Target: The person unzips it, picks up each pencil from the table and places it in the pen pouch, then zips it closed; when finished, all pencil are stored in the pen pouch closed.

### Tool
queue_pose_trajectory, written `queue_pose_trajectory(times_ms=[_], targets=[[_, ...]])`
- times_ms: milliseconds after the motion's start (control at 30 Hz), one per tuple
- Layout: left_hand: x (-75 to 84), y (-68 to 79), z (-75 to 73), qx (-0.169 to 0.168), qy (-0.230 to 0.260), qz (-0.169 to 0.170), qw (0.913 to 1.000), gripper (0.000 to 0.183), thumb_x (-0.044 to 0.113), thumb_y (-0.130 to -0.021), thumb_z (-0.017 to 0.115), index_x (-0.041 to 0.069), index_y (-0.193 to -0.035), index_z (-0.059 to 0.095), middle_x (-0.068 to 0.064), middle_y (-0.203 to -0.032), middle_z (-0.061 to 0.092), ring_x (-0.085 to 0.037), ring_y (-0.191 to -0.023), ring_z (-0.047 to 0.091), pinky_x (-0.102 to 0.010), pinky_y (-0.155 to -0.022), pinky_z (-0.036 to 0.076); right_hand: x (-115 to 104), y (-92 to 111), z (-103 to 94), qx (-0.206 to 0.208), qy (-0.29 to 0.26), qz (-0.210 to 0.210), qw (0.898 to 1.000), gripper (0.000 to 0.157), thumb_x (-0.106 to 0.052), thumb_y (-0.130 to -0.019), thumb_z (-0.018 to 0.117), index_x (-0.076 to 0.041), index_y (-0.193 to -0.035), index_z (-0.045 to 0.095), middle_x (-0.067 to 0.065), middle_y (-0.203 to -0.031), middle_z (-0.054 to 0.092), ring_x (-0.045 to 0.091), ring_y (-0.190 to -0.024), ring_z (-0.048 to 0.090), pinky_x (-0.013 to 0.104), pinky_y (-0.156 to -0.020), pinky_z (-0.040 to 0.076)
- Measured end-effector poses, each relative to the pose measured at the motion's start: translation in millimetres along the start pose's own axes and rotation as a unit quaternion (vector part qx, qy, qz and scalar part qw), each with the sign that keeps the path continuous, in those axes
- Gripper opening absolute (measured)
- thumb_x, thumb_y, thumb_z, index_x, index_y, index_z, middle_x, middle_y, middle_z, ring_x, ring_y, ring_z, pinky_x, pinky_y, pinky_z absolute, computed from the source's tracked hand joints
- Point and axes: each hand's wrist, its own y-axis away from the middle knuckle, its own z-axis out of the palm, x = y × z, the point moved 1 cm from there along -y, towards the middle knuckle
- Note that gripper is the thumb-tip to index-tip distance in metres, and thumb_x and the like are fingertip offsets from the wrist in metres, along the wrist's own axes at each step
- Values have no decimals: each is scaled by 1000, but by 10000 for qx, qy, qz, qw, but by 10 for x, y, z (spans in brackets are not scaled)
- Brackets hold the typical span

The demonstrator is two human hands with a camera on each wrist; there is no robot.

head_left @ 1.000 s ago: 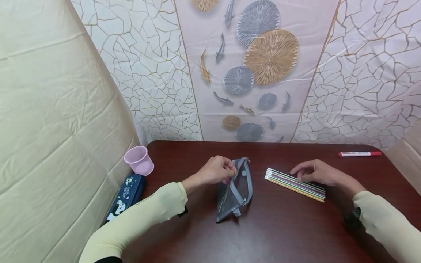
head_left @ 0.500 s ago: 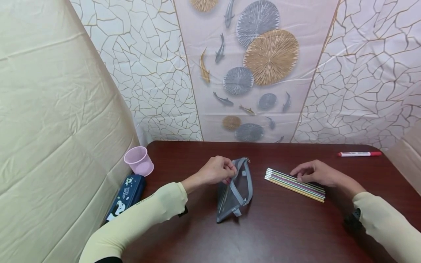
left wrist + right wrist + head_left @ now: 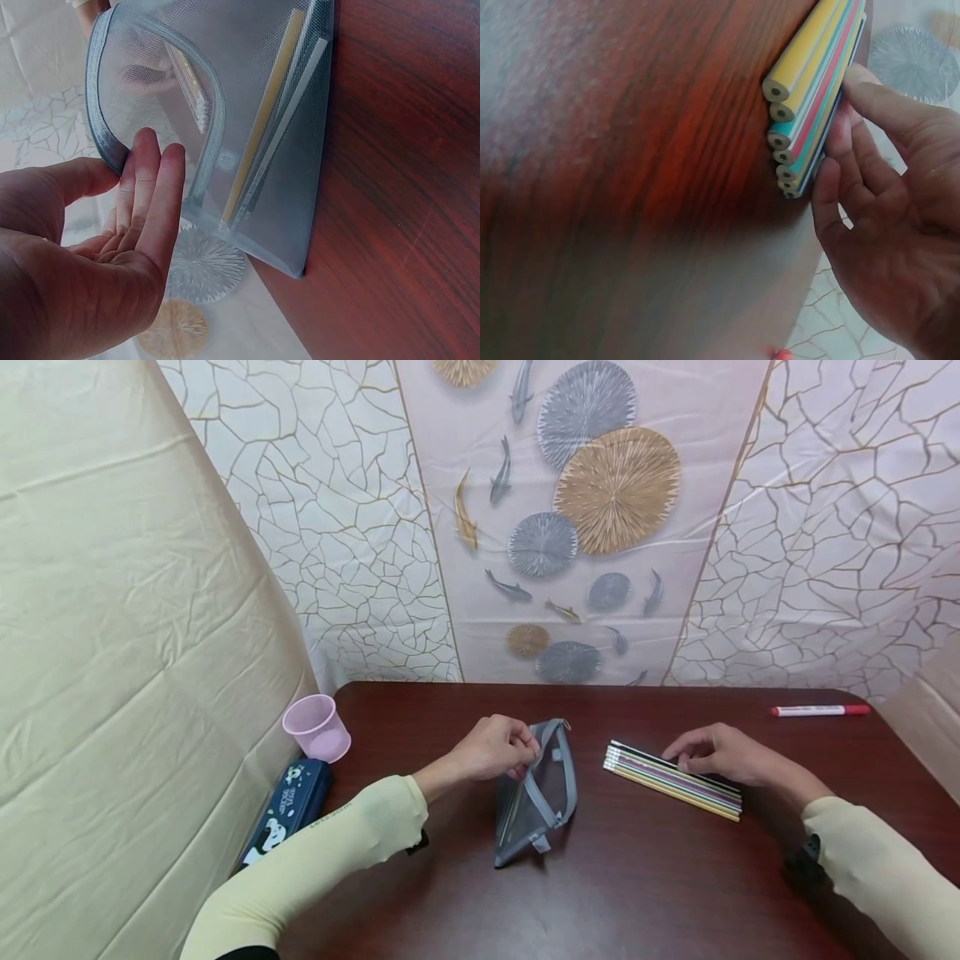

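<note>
My left hand [image 3: 495,748] pinches the zipper edge of a grey mesh pencil pouch [image 3: 289,187] between thumb and fingers. The pouch stands with its mouth open, and a few pencils [image 3: 266,112] show inside through the mesh. To the right, several striped pencils [image 3: 667,783] lie side by side in a flat row, white-tipped ends toward the pouch. My right hand [image 3: 723,753] is at the row's far side, thumb and fingertips pinching the outermost dark pencil [image 3: 853,56]. Unsharpened ends face the right wrist camera.
At the left, a pink cup [image 3: 318,728] stands behind a dark blue pencil case [image 3: 288,810] with a cartoon print. A red and white marker [image 3: 820,711] lies at the back right of the brown table [image 3: 600,893]. Patterned cloth [image 3: 360,527] hangs behind.
The dark pencil at the row's far edge has turned or shifted slightly under the right fingers, showing more black. The left hand and pouch stay almost still.
</note>
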Motion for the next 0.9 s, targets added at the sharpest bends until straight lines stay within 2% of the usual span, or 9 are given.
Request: queue_pose_trajectory(times_ms=[167, 300, 433, 600, 767, 900], targets=[[4, 2, 3, -26, -45, 12, 10000, 8, 13, -98, 72, 8, -94, 76, -3, -80, 74, -20, -70, 77, -52, -80, 69, -73, -45, 0, 224, 824, -141, 9962, 27, -3, -90, 80, -13, -116, 78, -3, -90, 72, 4, -79, 64, 20, -66, 54], [1, -2, 4, -64, -133, 25, 9999, 8, 13, -99, 71, 8, -94, 76, -3, -81, 75, -19, -70, 77, -53, -82, 68, -119, -80, -6, 286, 1280, -210, 9911, 32, -3, -88, 83, -12, -117, 77, -5, -89, 72, 6, -81, 67, 21, -66, 55], [-3, -6, 1, -68, -265, 32, 9996, 9, 12, -99, 70, 10, -94, 77, -2, -82, 76, -19, -71, 77, -52, -82, 68, -158, -104, -20, 233, 1483, -174, 9885, 34, -5, -87, 84, -11, -119, 76, -7, -87, 72, 8, -81, 69, 21, -67, 57], [-3, -8, -3, -77, -331, 43, 9994, 10, 12, -99, 69, 11, -94, 77, -1, -83, 76, -19, -72, 77, -52, -82, 68, -160, -119, -32, 223, 1671, -99, 9856, 31, -4, -87, 83, -16, -115, 78, -8, -85, 71, 8, -80, 71, 23, -68, 59], [-7, -13, -7, -101, -355, 28, 9993, 9, 12, -99, 69, 11, -94, 77, 0, -83, 76, -18, -71, 77, -49, -81, 69, -151, -123, -31, 233, 1734, 32, 9846, 33, -1, -86, 80, -18, -115, 78, -8, -84, 71, 8, -78, 67, 23, -64, 55], [-5, -16, -18, -99, -375, 40, 9992, 10, 13, -99, 69, 11, -94, 77, 0, -83, 76, -16, -70, 76, -49, -82, 69, -183, -135, -40, 403, 1945, 105, 9800, 35, -2, -83, 80, -18, -114, 77, -6, -87, 71, 10, -77, 62, 26, -61, 50]])
